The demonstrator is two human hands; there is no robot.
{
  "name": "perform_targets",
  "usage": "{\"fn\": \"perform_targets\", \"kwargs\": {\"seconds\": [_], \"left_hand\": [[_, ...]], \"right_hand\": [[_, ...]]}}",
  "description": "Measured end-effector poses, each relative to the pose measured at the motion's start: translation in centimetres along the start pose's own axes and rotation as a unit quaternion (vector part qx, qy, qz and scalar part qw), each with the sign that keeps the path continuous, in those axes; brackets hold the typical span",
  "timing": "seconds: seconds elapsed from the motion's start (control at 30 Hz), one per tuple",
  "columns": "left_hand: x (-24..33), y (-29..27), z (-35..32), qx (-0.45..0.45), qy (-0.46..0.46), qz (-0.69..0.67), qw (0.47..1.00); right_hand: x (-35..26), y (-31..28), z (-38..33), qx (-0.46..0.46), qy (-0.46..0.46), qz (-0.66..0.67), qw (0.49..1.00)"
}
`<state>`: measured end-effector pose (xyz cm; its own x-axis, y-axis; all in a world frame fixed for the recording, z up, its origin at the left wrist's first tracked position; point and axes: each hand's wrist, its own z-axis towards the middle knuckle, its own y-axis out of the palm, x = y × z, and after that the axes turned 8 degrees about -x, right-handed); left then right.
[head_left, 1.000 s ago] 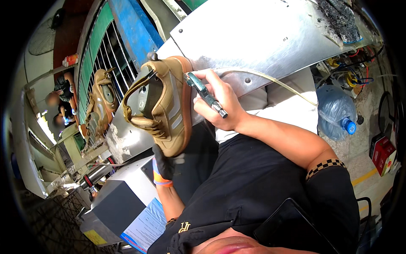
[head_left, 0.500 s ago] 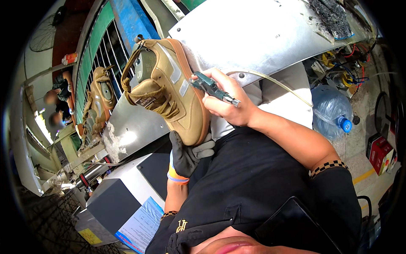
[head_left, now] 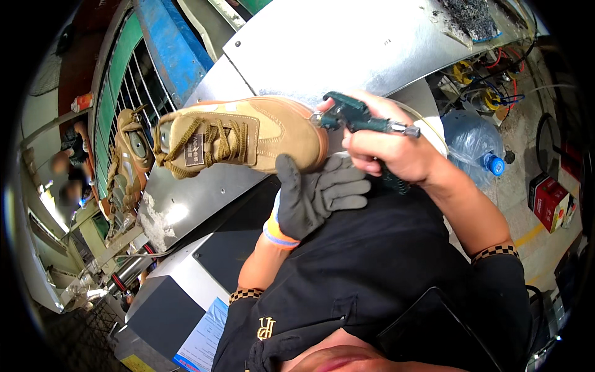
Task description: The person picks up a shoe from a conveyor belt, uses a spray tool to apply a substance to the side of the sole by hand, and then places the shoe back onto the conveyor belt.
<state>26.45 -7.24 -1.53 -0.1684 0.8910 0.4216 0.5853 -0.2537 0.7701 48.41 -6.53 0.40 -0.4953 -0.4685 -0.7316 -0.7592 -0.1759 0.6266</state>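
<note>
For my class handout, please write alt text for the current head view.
A bare right hand holds a dark green nozzled tool at the toe of a tan laced shoe, with the gloved left hand open against the toe. Beyond is a metal worktop; more shoes are at left.

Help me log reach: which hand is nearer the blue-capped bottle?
Right. The right hand is left of the bottle; the gloved left hand is farther left, at the shoe.
</note>
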Motion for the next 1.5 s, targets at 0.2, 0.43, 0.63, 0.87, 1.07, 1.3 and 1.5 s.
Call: {"fn": "perform_targets", "kwargs": {"seconds": [0.2, 0.43, 0.63, 0.87, 1.07, 1.3, 1.5], "left_hand": [[1.3, 2.1, 4.6, -0.020, 0.050, 0.005, 0.999], [1.7, 2.1, 6.7, -0.043, 0.130, -0.003, 0.991], [1.2, 0.1, 6.8, -0.116, 0.169, -0.001, 0.979], [6.0, 1.2, -4.0, -0.004, 0.260, 0.527, 0.809], [10.9, -4.6, -12.9, 0.287, 0.395, 0.724, 0.487], [3.2, -6.6, -15.1, 0.305, 0.348, 0.706, 0.536], [-1.1, -4.0, -11.8, 0.434, 0.331, 0.624, 0.559]], "right_hand": [[-0.3, 0.3, -0.3, 0.069, -0.056, 0.000, 0.996], [3.1, 1.2, -0.3, 0.114, -0.165, -0.098, 0.975], [5.1, 2.4, -1.4, 0.163, -0.186, -0.251, 0.936], [5.5, 2.0, -2.2, 0.153, -0.176, -0.321, 0.918], [4.7, 0.4, -0.1, 0.113, -0.214, -0.255, 0.936], [3.0, -1.4, 5.1, 0.043, -0.193, -0.133, 0.971], [2.8, -0.7, 6.6, 0.033, -0.187, -0.093, 0.977]]}}
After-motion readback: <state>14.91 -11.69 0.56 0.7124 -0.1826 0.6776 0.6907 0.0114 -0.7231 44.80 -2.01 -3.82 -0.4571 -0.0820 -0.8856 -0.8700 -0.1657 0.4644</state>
